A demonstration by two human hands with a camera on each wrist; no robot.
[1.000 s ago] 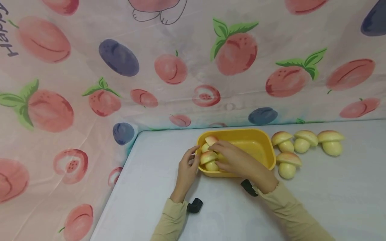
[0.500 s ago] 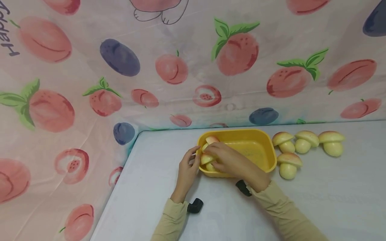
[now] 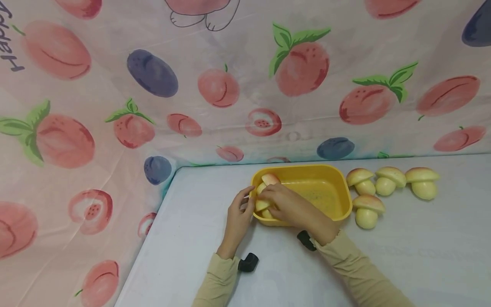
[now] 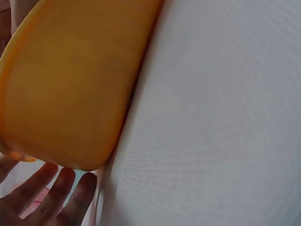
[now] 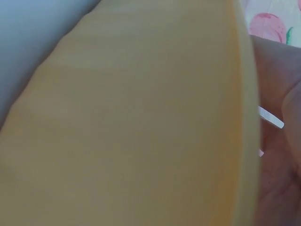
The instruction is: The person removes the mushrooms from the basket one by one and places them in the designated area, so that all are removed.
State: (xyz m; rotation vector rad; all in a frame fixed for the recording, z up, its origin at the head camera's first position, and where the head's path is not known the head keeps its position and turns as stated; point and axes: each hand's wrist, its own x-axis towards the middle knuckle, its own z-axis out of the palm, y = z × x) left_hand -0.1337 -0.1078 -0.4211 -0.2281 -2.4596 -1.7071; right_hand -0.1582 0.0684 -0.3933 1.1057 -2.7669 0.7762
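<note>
A yellow plastic bin [image 3: 322, 192] stands on the white table. My right hand [image 3: 289, 205] reaches inside its left end, fingers bent over a toy mushroom [image 3: 262, 205] with a pale yellow cap and stem; the hand covers part of it. Just behind lies another toy mushroom [image 3: 270, 178] with a reddish cap. My left hand [image 3: 238, 217] touches the bin's left end from outside. In the left wrist view its fingers [image 4: 50, 193] extend against the end wall. The right wrist view is mostly filled by the bin's side wall [image 5: 131, 117], which hides the fingertips.
Right of the bin, several more toy mushrooms lie on the table: one [image 3: 367, 212] in front, the others, such as the rightmost mushroom [image 3: 423, 183], in a row behind. A fruit-print cloth [image 3: 245, 98] hangs along the table's back and left edges.
My right hand has shifted slightly left and closed over the front toy mushroom, covering more of it. The left hand has stayed at the bin's end.
</note>
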